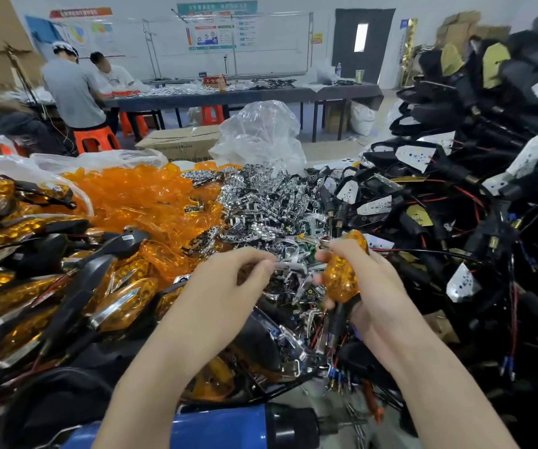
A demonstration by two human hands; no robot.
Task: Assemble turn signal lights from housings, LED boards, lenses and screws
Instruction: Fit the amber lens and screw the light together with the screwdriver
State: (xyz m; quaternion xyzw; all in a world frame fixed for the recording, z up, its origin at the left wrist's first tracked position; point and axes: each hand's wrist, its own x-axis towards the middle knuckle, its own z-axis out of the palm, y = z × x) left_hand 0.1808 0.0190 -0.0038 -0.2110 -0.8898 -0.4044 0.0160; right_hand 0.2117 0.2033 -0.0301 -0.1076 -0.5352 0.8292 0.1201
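Note:
My right hand [368, 280] grips a turn signal light [342, 277] with an amber lens and a black stem pointing down. My left hand [228, 277] pinches a curved chrome trim piece [288, 267] and holds it against the left side of that light. Behind my hands lies a heap of chrome reflector parts [267, 202]. Loose amber lenses [138, 196] are piled to the left of it. Black housings with white LED boards and wires [439, 196] are stacked high on the right.
Finished amber lights with black stems [66, 280] crowd the left side. A blue and black power tool [245, 426] lies at the near edge. A clear plastic bag [261, 137] stands behind the piles. Two people sit at a long table [228, 95] in the back.

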